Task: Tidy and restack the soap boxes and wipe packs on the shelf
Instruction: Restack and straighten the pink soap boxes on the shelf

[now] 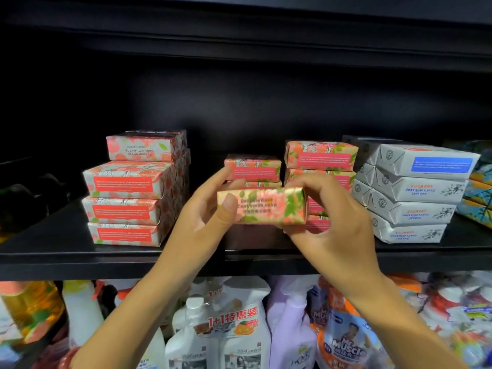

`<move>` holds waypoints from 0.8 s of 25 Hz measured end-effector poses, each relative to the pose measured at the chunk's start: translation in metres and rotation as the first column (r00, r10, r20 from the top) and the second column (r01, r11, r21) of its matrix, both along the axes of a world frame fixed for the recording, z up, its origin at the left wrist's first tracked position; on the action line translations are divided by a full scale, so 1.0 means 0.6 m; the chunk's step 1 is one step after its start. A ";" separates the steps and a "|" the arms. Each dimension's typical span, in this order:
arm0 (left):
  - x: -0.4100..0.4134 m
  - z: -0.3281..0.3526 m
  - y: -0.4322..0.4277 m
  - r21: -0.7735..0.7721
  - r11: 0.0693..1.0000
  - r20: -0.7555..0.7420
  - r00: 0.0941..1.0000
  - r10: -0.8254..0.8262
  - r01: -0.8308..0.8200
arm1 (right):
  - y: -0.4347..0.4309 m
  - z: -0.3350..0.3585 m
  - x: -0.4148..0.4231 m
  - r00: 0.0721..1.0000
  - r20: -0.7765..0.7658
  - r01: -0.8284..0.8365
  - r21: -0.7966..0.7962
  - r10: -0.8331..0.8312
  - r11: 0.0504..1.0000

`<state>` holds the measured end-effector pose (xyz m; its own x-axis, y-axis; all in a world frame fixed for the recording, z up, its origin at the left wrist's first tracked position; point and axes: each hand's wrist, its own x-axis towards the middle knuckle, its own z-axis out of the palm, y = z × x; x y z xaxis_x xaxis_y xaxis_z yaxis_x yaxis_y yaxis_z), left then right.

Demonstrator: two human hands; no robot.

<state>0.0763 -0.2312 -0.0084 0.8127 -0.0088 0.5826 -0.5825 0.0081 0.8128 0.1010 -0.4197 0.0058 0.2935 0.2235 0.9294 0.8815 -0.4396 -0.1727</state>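
The left hand and right hand each curl round one end of a rose soap box, the left thumb on its front, holding it level just in front of the black shelf. It hides part of two rose stacks behind, with a pomegranate stack to the left and white boxes to the right. The held box reads "Delicate Rose Goat's milk soap"; a bottle below reads "Mr Muscle".
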 end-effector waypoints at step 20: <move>-0.007 -0.018 -0.012 0.293 0.945 0.265 0.962 0.066 -0.145 | -0.032 0.012 0.015 0.891 -0.426 -0.184 -0.026 0.155 0.983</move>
<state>0.0721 -0.2387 -0.0193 0.6485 -0.1415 0.7479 -0.7494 -0.2910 0.5948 0.1098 -0.4390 0.0133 0.6061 0.3598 0.7094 0.7947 -0.3129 -0.5202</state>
